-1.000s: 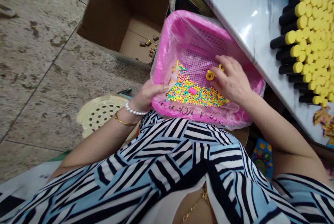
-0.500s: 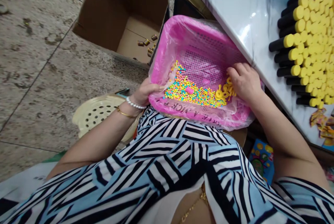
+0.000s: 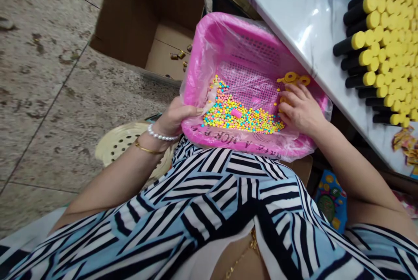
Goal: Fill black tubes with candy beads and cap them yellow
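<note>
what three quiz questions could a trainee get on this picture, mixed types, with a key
1. Where is each hand in relation to the pink basket?
2. True or false: the black tubes with yellow ends lie inside the cardboard box.
3. What colour is the small cylinder lying among the beads? A) blue B) pink C) black

Key:
1. The left hand holds its edge; the right hand is inside, fingers among the yellow pieces.
2. False; the black tubes with yellow ends lie on the marbled table.
3. B, the pink cylinder.
</note>
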### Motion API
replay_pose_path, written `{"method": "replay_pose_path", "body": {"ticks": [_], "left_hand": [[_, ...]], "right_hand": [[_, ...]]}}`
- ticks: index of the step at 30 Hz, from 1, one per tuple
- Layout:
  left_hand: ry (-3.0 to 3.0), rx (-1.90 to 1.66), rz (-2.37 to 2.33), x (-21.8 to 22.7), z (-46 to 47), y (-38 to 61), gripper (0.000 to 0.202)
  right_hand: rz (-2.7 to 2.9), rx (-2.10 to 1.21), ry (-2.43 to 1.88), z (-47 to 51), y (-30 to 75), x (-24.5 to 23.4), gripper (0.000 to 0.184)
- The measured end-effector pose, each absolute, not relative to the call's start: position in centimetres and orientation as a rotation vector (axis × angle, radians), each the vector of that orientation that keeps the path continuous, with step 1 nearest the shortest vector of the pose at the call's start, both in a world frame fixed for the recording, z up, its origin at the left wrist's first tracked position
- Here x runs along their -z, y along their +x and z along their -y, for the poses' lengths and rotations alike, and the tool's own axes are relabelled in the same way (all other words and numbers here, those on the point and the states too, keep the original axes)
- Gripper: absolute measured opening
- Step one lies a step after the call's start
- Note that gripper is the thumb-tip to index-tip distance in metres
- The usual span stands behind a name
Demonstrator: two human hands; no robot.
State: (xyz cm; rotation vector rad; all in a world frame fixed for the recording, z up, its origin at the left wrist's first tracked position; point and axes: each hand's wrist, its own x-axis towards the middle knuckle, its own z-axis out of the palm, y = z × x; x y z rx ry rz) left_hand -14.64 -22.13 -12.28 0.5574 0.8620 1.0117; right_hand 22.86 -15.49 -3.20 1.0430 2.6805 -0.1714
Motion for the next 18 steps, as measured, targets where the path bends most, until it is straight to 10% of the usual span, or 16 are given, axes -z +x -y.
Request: {"method": "replay_pose_path", "body": {"ticks": [18], "left_hand": [[0.604, -0.926, -0.84, 11.0, 20.0, -13.3, 0.066]], "right_hand": [[-2.474, -0.177, 1.62, 16.5, 25.1, 3.2, 0.04]]}}
